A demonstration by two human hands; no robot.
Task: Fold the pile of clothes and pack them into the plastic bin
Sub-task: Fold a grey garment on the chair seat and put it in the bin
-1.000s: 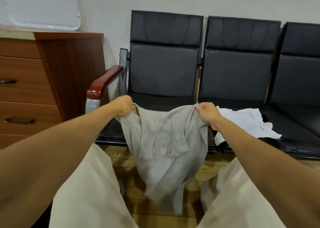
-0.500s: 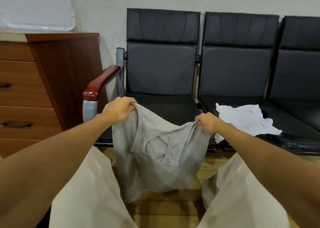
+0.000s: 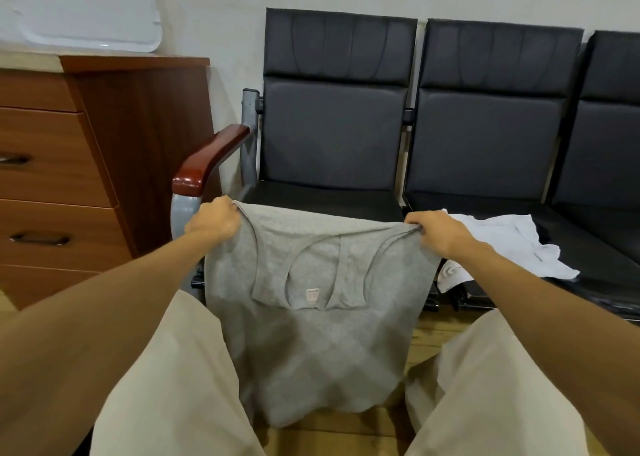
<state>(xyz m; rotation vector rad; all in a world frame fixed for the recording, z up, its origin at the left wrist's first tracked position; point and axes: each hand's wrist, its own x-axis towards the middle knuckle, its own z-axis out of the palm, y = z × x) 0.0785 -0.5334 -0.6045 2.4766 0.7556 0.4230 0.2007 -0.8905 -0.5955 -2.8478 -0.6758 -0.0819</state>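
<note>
A grey sleeveless top (image 3: 311, 338) hangs spread flat between my knees, its neckline and a small label facing me. My left hand (image 3: 214, 221) grips its upper left corner. My right hand (image 3: 433, 232) grips its upper right corner. The cloth's top edge stretches nearly straight between the two fists, in front of the left black seat (image 3: 322, 199). A crumpled white garment (image 3: 498, 244) lies on the middle seat, just right of my right hand. No plastic bin shows in the head view.
A row of black padded chairs (image 3: 485, 137) stands against the wall, with a red-brown wooden armrest (image 3: 207, 163) at its left end. A wooden chest of drawers (image 3: 86, 165) stands at the left. My beige-trousered legs (image 3: 166, 386) flank the hanging top above a wooden floor.
My hands have moved apart and pulled the grey top taut. It was bunched and sagging between them; it hangs flat and spread out.
</note>
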